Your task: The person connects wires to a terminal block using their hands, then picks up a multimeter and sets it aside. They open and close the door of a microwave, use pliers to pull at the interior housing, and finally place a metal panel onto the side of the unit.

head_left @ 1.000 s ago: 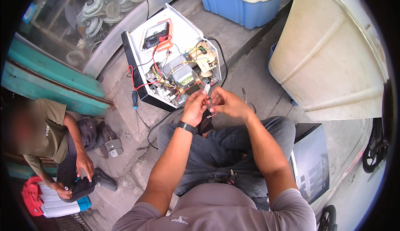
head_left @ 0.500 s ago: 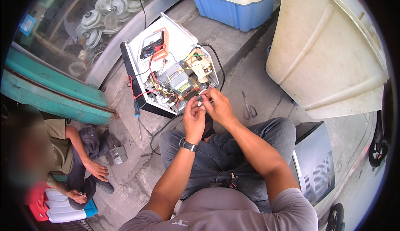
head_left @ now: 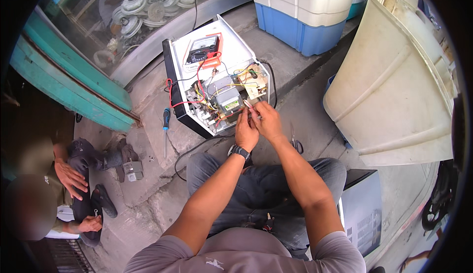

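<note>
An opened microwave oven [head_left: 231, 39] lies in front of me, its inner parts and loose coloured wires exposed. Both my hands meet over its near right edge. My left hand [head_left: 246, 132] has its fingertips pinched together, close beside the transformer [head_left: 229, 98]. My right hand [head_left: 267, 121] is closed too, touching the left, with a small pale piece showing at its fingertips. What exactly the fingers hold is mostly hidden. On the oven's white panel rests an analog multimeter [head_left: 204, 47], its red and black leads running down into the wiring.
Left of the oven lies a blue-handled screwdriver [head_left: 166, 120]. Scissors [head_left: 297, 145] lie behind my right forearm. A dark vented metal cover [head_left: 362, 211] stands by my right knee; a large cream tub [head_left: 389, 86] is beyond. At left sits another person, one hand [head_left: 71, 177] on a leg.
My hands have moved forward to the oven's inner parts and come closer together. The view has shifted, so the oven appears farther right. The other person's hands have moved.
</note>
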Demonstrator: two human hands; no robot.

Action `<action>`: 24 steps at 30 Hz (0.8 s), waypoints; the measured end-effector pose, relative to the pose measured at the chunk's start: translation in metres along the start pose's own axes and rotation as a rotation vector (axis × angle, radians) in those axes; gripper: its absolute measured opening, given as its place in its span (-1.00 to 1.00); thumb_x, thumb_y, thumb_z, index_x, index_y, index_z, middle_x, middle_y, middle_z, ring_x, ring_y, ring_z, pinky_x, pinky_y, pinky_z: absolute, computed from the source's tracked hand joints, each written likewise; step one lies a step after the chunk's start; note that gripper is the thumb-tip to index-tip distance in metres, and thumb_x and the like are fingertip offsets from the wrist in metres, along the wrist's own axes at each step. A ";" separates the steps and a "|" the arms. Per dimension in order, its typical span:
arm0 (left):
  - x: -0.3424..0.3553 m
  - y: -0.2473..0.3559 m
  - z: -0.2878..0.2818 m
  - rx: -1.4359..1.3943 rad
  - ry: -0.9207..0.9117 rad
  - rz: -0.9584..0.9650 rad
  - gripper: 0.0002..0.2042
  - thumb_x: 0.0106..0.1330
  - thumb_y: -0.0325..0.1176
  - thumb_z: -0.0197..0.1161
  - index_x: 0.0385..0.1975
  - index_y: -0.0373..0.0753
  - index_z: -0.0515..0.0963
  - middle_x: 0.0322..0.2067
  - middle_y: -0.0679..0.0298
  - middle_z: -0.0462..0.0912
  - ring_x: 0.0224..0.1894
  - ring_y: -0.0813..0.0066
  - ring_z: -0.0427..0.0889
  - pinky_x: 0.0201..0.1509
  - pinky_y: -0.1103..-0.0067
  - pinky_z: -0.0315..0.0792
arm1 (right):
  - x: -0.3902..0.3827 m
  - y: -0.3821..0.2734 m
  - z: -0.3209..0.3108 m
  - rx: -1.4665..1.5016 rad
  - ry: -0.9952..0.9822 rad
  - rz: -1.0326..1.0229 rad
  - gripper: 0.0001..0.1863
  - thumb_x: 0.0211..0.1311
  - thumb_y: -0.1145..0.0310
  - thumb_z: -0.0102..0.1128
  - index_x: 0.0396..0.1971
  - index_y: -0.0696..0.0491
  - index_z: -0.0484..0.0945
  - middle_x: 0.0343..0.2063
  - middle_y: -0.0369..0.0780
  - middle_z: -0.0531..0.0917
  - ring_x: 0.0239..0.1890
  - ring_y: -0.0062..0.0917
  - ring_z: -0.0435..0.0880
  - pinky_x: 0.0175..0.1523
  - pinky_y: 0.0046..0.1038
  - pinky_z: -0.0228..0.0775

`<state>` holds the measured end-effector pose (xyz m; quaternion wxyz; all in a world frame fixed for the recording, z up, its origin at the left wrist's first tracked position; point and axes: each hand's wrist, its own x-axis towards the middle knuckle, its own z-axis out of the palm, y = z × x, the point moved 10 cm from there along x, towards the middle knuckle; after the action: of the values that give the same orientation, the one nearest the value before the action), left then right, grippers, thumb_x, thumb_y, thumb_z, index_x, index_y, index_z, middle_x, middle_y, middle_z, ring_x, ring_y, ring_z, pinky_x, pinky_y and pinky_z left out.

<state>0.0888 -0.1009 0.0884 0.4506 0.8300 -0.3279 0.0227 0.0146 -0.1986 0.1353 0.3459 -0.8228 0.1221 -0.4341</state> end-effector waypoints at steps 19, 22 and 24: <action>-0.003 0.066 -0.024 0.146 -0.166 0.388 -0.50 0.30 -0.50 0.21 0.29 -0.24 0.45 0.03 0.00 0.55 0.08 -0.04 0.56 0.20 0.24 0.44 | -0.026 0.037 0.029 -0.113 -0.031 0.084 -0.70 0.11 0.42 0.20 -0.10 0.07 0.57 -0.11 -0.16 0.63 0.01 -0.15 0.55 0.09 -0.18 0.39; -0.006 0.062 -0.019 0.174 -0.164 0.415 -0.51 0.29 -0.47 0.24 0.26 -0.22 0.48 0.02 0.01 0.56 0.09 -0.03 0.55 0.21 0.25 0.43 | -0.035 0.039 0.029 -0.140 -0.005 0.088 -0.68 0.11 0.42 0.20 -0.08 0.03 0.57 -0.08 -0.18 0.65 0.03 -0.18 0.54 0.11 -0.17 0.36; -0.005 0.054 -0.020 0.151 -0.134 0.389 -0.63 0.30 -0.44 0.25 0.12 -0.25 0.56 -0.06 0.03 0.61 0.02 -0.03 0.59 0.15 0.23 0.46 | -0.038 0.045 0.032 -0.148 -0.015 0.162 -0.70 0.12 0.39 0.22 -0.09 -0.01 0.56 -0.12 -0.21 0.67 0.03 -0.23 0.53 0.10 -0.15 0.33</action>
<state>0.0593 -0.1035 0.1377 0.3516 0.7820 -0.5086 0.0786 0.0224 -0.1978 0.0689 0.3193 -0.8368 0.2173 -0.3881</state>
